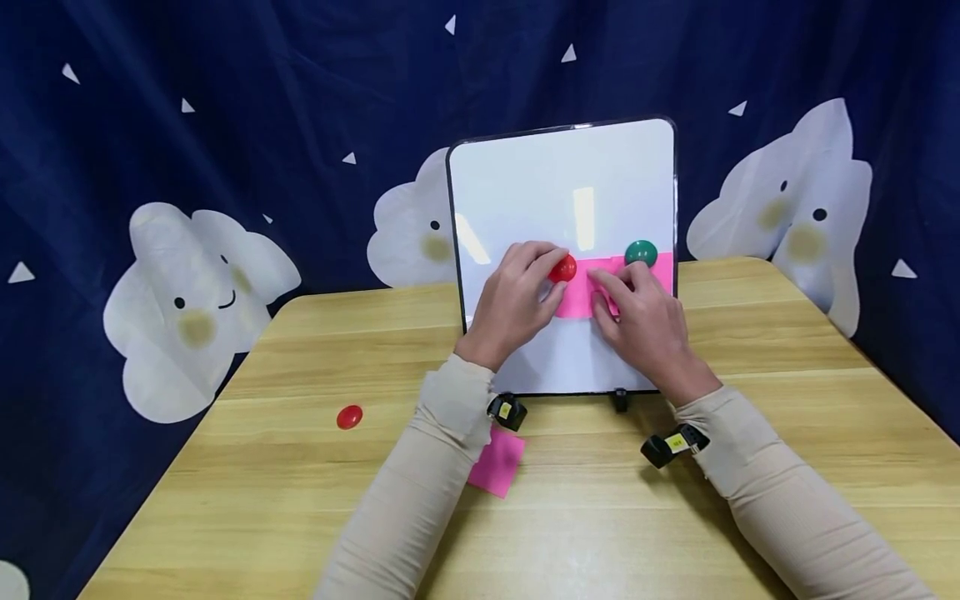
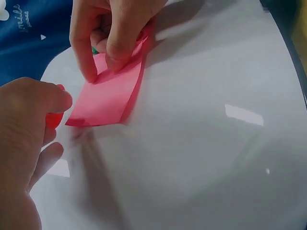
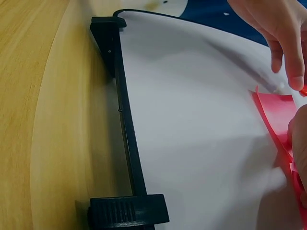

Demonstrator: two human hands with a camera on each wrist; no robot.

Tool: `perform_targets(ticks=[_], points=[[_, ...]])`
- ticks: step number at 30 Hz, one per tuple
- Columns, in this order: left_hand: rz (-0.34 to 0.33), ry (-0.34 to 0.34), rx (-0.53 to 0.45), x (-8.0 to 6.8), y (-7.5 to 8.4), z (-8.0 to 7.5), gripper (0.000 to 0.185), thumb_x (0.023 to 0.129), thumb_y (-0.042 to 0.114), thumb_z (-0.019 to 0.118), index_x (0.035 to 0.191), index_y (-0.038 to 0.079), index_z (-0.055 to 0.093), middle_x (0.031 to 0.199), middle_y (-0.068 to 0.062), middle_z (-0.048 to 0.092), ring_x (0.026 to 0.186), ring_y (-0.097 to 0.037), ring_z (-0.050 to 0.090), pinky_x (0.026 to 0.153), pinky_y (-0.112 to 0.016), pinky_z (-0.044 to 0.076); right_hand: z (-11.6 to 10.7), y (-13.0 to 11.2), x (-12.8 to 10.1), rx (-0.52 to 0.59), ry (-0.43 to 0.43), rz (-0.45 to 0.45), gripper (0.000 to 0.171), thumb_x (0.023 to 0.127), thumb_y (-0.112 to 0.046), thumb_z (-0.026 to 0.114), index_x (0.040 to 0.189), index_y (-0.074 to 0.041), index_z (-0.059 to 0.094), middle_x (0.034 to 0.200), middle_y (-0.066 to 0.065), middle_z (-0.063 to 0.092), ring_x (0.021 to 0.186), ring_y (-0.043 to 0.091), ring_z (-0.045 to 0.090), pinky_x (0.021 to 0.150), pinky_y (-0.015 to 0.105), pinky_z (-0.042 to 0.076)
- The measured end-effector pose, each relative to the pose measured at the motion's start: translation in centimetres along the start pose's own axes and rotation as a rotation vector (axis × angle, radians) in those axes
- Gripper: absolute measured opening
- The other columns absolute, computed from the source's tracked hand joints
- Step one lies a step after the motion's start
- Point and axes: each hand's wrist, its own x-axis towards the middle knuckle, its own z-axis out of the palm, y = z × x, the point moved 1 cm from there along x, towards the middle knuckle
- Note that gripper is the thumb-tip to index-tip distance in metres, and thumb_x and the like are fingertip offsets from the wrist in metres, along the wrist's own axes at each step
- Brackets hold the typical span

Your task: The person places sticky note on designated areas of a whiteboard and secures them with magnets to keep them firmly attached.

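Head view: two beige sleeves point(image 1: 420, 492) nearest, reaching up across bench point(image 1: 225, 500). Loose pink note point(image 1: 497, 462) flat on bench, partly under left sleeve; spare red magnet point(image 1: 349, 417) well apart to its left. Whiteboard point(image 1: 562, 183) upright on black feet at bench's far side, dark blue cloud-print curtain point(image 1: 187, 125) behind. Left hand point(image 1: 513, 300) on board, fingers curled round red magnet point(image 1: 562, 268) at left end of pink paper point(image 1: 577, 300). Right hand point(image 1: 645, 321) over paper's right part, fingers bent and resting on it. Green magnet point(image 1: 641, 252) on paper's upper right corner, just above right hand.

Left wrist view: left hand point(image 2: 24, 143) close at lower left, thumb and forefinger pinching red magnet point(image 2: 53, 119), mostly hidden. Pink paper point(image 2: 108, 96) lying on whiteboard point(image 2: 206, 143), near corner beside magnet. Right hand point(image 2: 112, 33) above, fingertips pinching paper's upper edge, which lifts slightly from board.

Right wrist view: bench point(image 3: 29, 120) at left, whiteboard point(image 3: 192, 143) with black frame and foot point(image 3: 127, 211). Pink paper point(image 3: 278, 115) at right edge, left hand's fingers point(image 3: 288, 57) above it. Right hand point(image 3: 300, 143) only a blurred sliver; grip not readable here.
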Motion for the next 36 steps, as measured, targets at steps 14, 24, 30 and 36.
perform_targets(ticks=[14,24,30,36], points=[[-0.035,-0.019,-0.023,1.0,0.6,0.8,0.039,0.089,0.015,0.075,0.126,0.004,0.068,0.123,-0.008,0.064,0.114,-0.021,0.055,0.096,-0.017,0.044,0.1,0.0,0.0,-0.011,0.020,-0.013,0.033,0.087,-0.010,0.073,0.120,-0.007,0.071,0.091,0.017,0.053,0.066,0.027,0.053,0.048,0.039,0.046],[0.013,-0.047,0.066,1.6,1.0,1.4,0.038,0.091,0.016,0.074,0.126,0.005,0.067,0.124,-0.008,0.064,0.112,-0.022,0.056,0.100,-0.019,0.041,0.2,0.1,-0.1,-0.016,0.035,-0.012,0.034,0.087,-0.010,0.073,0.120,-0.007,0.071,0.090,0.017,0.052,0.064,0.027,0.053,0.048,0.040,0.047],[0.021,-0.053,0.111,1.7,1.2,1.7,0.038,0.091,0.017,0.074,0.126,0.006,0.068,0.125,-0.007,0.065,0.112,-0.021,0.056,0.099,-0.020,0.042,0.2,0.1,-0.1,0.000,0.039,-0.008,0.032,0.088,-0.011,0.073,0.119,-0.006,0.070,0.090,0.016,0.053,0.064,0.026,0.053,0.048,0.039,0.047],[0.021,-0.053,0.153,1.8,1.5,1.9,0.036,0.092,0.019,0.072,0.126,0.008,0.068,0.124,-0.006,0.065,0.112,-0.020,0.057,0.094,-0.026,0.046,0.2,0.1,-0.2,0.005,0.051,-0.003,0.030,0.088,-0.011,0.072,0.117,-0.003,0.070,0.088,0.015,0.052,0.062,0.025,0.052,0.047,0.038,0.045]])
